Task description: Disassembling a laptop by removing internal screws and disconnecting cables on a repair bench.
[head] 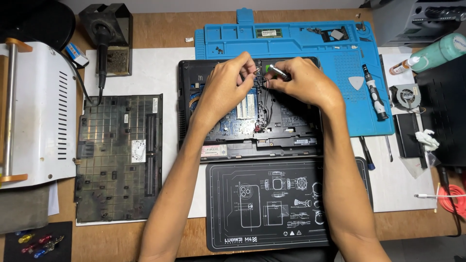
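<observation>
both forearms reach forward over the open laptop point(291, 133), left hand point(225, 85) pinching thin wires point(256, 73), right hand point(301, 80) gripping a screwdriver point(277, 72).

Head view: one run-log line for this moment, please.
left hand pinching small part | right hand holding screwdriver | both over opened laptop | removed cover lies left

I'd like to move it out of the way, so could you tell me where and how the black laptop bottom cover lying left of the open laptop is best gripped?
The bottom cover lies flat, inner ribbed side up. It looks best taken by its long right edge, nearest the open laptop, or with two hands on both long edges: it is a broad, thin panel, and probably flexes. Come from the near side; the soldering iron stand crowds the far end.
</observation>
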